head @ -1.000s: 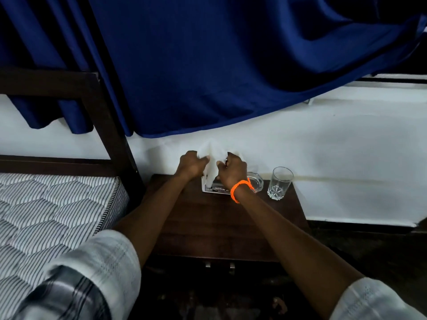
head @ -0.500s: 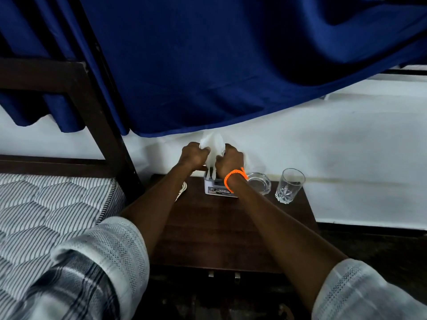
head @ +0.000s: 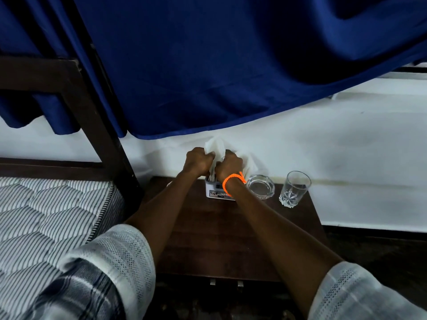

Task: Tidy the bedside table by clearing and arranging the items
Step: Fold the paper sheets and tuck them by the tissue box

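A small white tissue box [head: 216,192] stands at the back of the dark wooden bedside table [head: 221,236]. White tissue [head: 215,147] sticks up from it. My left hand [head: 198,160] and my right hand [head: 230,166] are both fisted around the tissue right above the box, knuckles close together. An orange band circles my right wrist. More tissue shows to the right of my right hand. A clear glass ashtray [head: 261,187] sits just right of the box, and an empty drinking glass [head: 294,189] stands further right.
A striped mattress [head: 46,218] and a dark bed frame post [head: 101,125] lie to the left. A blue curtain [head: 208,65] hangs over the white wall behind the table. Dark floor lies to the right of the table.
Both hands have closed tighter on the tissue and pressed it lower toward the box. The camera has shifted slightly, so the table sits further right in view.
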The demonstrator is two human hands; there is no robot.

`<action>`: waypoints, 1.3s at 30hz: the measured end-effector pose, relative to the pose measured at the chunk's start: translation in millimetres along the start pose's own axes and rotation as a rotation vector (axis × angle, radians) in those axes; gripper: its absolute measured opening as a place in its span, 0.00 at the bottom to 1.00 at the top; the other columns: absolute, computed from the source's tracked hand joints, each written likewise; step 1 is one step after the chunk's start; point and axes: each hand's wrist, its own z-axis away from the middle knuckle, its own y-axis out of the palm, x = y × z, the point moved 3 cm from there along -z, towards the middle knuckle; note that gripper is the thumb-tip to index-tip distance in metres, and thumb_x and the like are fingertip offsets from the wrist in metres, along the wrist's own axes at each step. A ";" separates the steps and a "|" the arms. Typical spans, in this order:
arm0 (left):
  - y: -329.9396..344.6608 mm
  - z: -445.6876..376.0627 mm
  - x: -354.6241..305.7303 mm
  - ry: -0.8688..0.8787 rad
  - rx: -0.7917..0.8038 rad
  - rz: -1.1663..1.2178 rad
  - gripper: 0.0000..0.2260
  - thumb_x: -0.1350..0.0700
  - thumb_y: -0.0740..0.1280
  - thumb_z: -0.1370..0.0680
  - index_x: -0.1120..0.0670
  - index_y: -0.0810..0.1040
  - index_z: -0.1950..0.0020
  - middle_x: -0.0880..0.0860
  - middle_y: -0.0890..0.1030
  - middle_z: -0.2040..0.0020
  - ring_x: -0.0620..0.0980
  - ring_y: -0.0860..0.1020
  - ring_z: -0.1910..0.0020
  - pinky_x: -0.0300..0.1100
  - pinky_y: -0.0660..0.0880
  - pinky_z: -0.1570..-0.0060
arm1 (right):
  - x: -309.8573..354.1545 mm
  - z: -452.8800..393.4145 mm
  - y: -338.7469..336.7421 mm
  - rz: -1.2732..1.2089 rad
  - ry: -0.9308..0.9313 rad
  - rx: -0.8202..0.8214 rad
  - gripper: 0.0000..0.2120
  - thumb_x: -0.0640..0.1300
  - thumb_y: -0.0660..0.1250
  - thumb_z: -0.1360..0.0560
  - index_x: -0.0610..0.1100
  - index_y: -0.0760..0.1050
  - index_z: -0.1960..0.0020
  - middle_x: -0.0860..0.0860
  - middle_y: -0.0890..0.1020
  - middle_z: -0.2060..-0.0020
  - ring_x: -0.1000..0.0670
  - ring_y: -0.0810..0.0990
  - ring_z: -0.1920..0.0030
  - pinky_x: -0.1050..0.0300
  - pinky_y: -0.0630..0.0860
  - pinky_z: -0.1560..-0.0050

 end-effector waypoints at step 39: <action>27.3 111.6 -30.7 0.291 -0.238 -0.017 0.08 0.58 0.71 0.24 0.55 0.87 0.47 0.56 0.88 0.50 0.55 0.85 0.49 0.37 0.75 0.49 | -72.5 62.2 -112.5 0.058 -0.053 -0.201 0.09 0.45 0.72 0.28 0.43 0.81 0.50 0.43 0.86 0.58 0.42 0.84 0.53 0.57 0.77 0.53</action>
